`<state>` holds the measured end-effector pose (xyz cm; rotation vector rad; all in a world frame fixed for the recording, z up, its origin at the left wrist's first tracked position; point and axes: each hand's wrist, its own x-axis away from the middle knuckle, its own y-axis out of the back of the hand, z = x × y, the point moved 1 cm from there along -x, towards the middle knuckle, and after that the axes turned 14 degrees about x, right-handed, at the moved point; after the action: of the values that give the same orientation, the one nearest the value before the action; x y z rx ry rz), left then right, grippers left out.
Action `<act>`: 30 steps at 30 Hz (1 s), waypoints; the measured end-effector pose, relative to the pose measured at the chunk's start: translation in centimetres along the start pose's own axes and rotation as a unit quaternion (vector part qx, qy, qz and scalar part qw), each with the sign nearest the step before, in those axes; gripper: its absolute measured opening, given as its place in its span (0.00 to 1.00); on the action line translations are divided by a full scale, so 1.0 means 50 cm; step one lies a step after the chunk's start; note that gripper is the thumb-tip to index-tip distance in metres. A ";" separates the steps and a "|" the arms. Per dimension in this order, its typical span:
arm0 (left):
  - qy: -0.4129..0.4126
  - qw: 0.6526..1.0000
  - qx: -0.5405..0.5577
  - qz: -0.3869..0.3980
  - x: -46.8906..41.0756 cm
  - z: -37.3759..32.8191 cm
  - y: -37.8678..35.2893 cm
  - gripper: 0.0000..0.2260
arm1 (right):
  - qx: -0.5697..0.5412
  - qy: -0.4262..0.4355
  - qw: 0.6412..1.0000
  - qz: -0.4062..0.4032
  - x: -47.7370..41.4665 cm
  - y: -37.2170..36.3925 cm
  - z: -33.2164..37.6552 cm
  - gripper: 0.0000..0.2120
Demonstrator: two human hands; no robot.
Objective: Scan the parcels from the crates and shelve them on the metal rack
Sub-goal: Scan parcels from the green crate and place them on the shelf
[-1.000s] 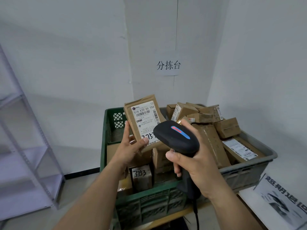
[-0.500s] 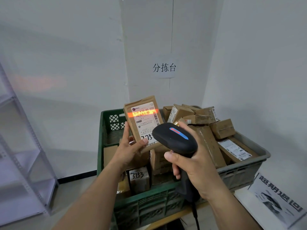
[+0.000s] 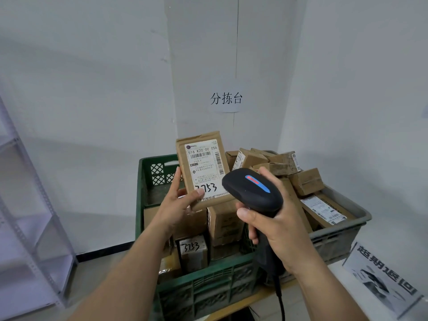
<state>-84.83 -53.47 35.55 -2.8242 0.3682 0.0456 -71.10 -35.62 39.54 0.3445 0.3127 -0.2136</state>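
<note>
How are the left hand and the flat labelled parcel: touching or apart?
Touching. The head view shows the left hand pinching the parcel, thumb on its label, fingers behind its left edge.

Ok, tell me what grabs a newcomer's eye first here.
The black scanner stands out, gripped in the right hand at centre, with a red-and-blue strip on top. Just left of it the left hand holds up a brown parcel marked 3753, above the green crate. A grey crate sits to the right.
</note>
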 end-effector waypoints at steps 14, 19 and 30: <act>0.052 0.977 0.051 0.201 0.070 -0.017 -0.147 0.26 | 0.073 -0.004 0.962 -0.263 0.057 0.089 0.014 0.47; 0.062 0.977 0.023 0.201 0.125 0.009 -0.215 0.20 | 0.076 -0.036 0.951 -0.298 0.128 0.133 0.002 0.46; -0.035 0.955 -0.038 0.293 0.313 0.009 -0.332 0.31 | 0.069 -0.063 0.924 -0.371 0.331 0.219 0.032 0.46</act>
<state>-65.47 -41.86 38.75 -2.6691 1.1916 0.2873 -52.49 -28.66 38.69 0.3375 0.2902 -1.0055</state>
